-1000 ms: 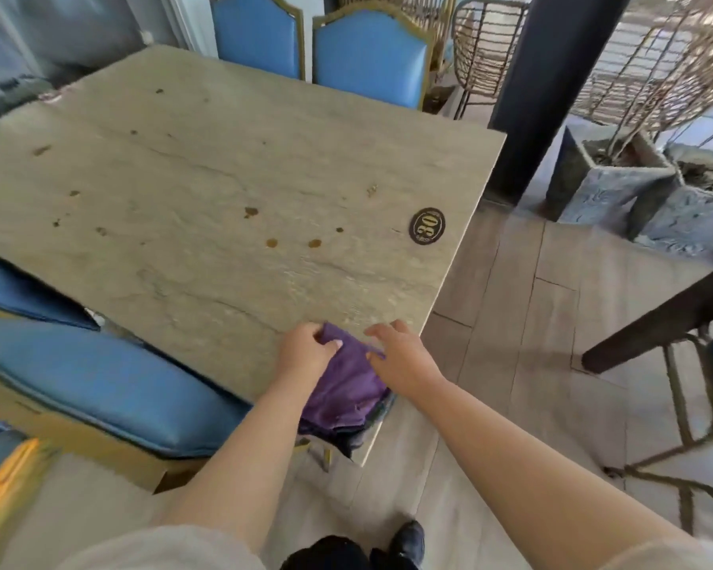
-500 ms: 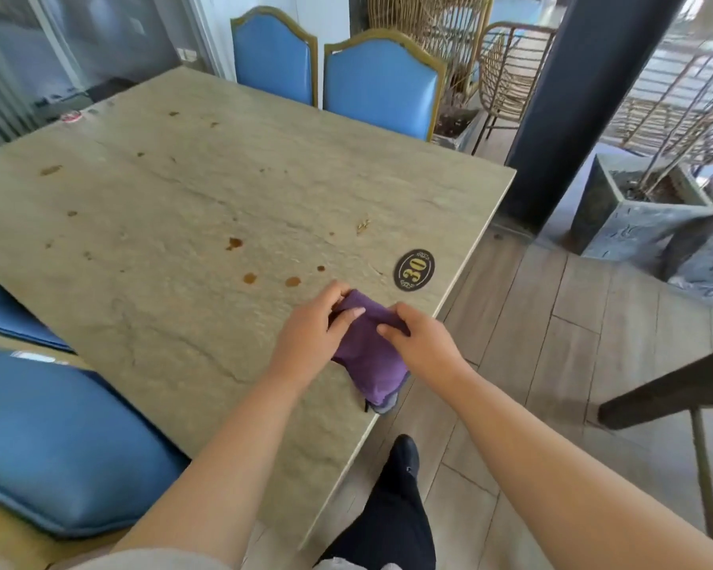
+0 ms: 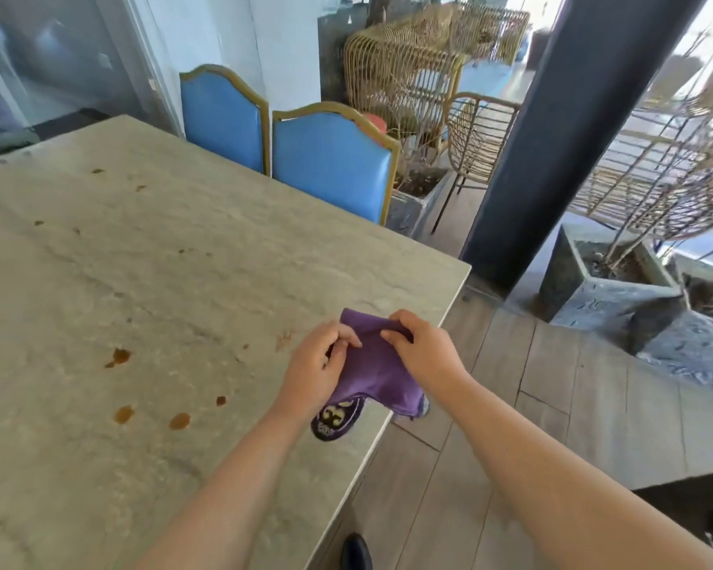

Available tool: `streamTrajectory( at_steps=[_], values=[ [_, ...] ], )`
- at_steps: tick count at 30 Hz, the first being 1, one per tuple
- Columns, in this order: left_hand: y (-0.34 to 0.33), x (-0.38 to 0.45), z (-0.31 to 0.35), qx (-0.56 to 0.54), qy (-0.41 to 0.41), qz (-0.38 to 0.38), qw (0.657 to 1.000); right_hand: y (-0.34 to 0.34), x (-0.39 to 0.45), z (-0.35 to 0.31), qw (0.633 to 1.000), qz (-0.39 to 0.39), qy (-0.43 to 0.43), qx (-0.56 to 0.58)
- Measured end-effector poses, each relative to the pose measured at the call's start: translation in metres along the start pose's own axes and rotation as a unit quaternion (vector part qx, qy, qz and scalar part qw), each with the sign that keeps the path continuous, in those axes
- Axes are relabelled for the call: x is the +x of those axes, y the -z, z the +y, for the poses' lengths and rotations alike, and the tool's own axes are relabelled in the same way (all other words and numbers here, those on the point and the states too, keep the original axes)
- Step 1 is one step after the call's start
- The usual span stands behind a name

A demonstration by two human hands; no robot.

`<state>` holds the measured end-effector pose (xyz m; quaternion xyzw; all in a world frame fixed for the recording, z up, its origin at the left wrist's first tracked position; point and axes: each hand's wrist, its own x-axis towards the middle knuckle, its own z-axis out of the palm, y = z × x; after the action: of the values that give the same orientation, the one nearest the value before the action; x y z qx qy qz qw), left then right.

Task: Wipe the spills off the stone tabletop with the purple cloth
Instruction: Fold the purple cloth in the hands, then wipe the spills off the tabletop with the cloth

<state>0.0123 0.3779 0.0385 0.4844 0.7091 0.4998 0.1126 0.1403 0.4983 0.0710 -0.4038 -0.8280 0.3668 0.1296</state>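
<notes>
The purple cloth (image 3: pixel 377 370) hangs folded between both hands, just above the right edge of the stone tabletop (image 3: pixel 161 290). My left hand (image 3: pixel 320 366) pinches its left side and my right hand (image 3: pixel 422 349) pinches its upper right edge. Several brown spill spots lie on the stone to the left of the hands, the nearest ones (image 3: pixel 180 420) (image 3: pixel 123 413) (image 3: pixel 118 357) close by, smaller ones farther back. The cloth partly covers a dark round number badge (image 3: pixel 335 419) on the table.
Two blue chairs (image 3: pixel 330 162) with gold frames stand at the table's far side. A dark pillar (image 3: pixel 569 137), wicker chairs (image 3: pixel 412 67) and stone planters (image 3: pixel 601 281) stand to the right over a wooden floor. My shoe (image 3: pixel 357 551) shows by the table edge.
Both hands lifted the cloth from the table's near corner and carried it forward along the right edge, over the number badge. The view has moved forward and up.
</notes>
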Motion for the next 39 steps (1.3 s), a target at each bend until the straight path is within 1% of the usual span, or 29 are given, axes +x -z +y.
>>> streamTrajectory(
  at_steps=[5, 8, 10, 12, 14, 16, 17, 18, 19, 21, 23, 25, 27, 29, 30, 31, 33, 35, 36, 37, 38, 39],
  values=[
    [-0.032, 0.041, -0.011, -0.037, 0.058, -0.043, 0.997, 0.016, 0.054, 0.027, 1.0, -0.012, -0.012, -0.016],
    [-0.051, 0.067, -0.02, -0.042, 0.099, -0.022, 0.994, 0.02, 0.092, 0.042, 0.999, -0.024, -0.015, -0.023],
    [-0.064, 0.084, -0.028, -0.05, 0.143, -0.008, 0.988, 0.021, 0.119, 0.051, 0.999, -0.024, -0.01, -0.032],
    [-0.077, 0.095, -0.037, -0.036, 0.189, -0.012, 0.981, 0.017, 0.139, 0.059, 0.996, -0.012, 0.008, -0.088],
    [-0.089, 0.103, -0.053, 0.022, 0.214, -0.018, 0.976, 0.01, 0.146, 0.07, 0.978, -0.026, 0.044, -0.202],
    [-0.101, 0.106, -0.07, 0.123, 0.219, -0.009, 0.968, -0.007, 0.142, 0.083, 0.948, -0.095, 0.12, -0.279],
    [-0.105, 0.107, -0.077, 0.173, 0.213, 0.002, 0.962, -0.016, 0.137, 0.091, 0.931, -0.13, 0.163, -0.3],
    [-0.109, 0.106, -0.083, 0.216, 0.204, 0.011, 0.955, -0.024, 0.134, 0.101, 0.915, -0.148, 0.2, -0.317],
    [-0.112, 0.105, -0.088, 0.252, 0.19, 0.017, 0.949, -0.026, 0.136, 0.111, 0.906, -0.147, 0.227, -0.325],
    [-0.118, 0.103, -0.09, 0.294, 0.175, 0.016, 0.939, -0.018, 0.157, 0.128, 0.902, -0.132, 0.245, -0.33],
    [-0.12, 0.104, -0.089, 0.307, 0.176, 0.017, 0.935, -0.004, 0.19, 0.139, 0.911, -0.106, 0.218, -0.333],
    [-0.121, 0.106, -0.088, 0.317, 0.181, 0.02, 0.931, 0.002, 0.223, 0.139, 0.924, -0.08, 0.15, -0.343],
    [-0.122, 0.106, -0.087, 0.323, 0.186, 0.024, 0.928, -0.005, 0.247, 0.13, 0.938, -0.056, 0.091, -0.33],
    [-0.124, 0.106, -0.086, 0.303, 0.2, 0.048, 0.931, -0.021, 0.259, 0.113, 0.946, -0.052, 0.079, -0.311],
    [-0.124, 0.106, -0.085, 0.289, 0.206, 0.064, 0.933, -0.03, 0.26, 0.105, 0.945, -0.059, 0.1, -0.305],
    [-0.124, 0.107, -0.084, 0.28, 0.211, 0.078, 0.933, -0.038, 0.256, 0.098, 0.943, -0.074, 0.142, -0.292],
    [-0.124, 0.105, -0.082, 0.276, 0.214, 0.103, 0.931, -0.05, 0.236, 0.09, 0.927, -0.131, 0.26, -0.238],
    [-0.124, 0.104, -0.08, 0.269, 0.221, 0.124, 0.929, -0.048, 0.214, 0.094, 0.884, -0.222, 0.372, -0.174],
    [-0.123, 0.104, -0.08, 0.266, 0.226, 0.133, 0.927, -0.044, 0.213, 0.099, 0.866, -0.248, 0.406, -0.153],
    [-0.123, 0.104, -0.079, 0.266, 0.231, 0.139, 0.925, -0.04, 0.218, 0.104, 0.863, -0.248, 0.417, -0.141],
    [-0.123, 0.104, -0.079, 0.271, 0.234, 0.141, 0.923, -0.037, 0.227, 0.108, 0.875, -0.225, 0.406, -0.14],
    [-0.123, 0.104, -0.079, 0.278, 0.236, 0.146, 0.92, -0.035, 0.238, 0.11, 0.898, -0.186, 0.371, -0.147]
  ],
)
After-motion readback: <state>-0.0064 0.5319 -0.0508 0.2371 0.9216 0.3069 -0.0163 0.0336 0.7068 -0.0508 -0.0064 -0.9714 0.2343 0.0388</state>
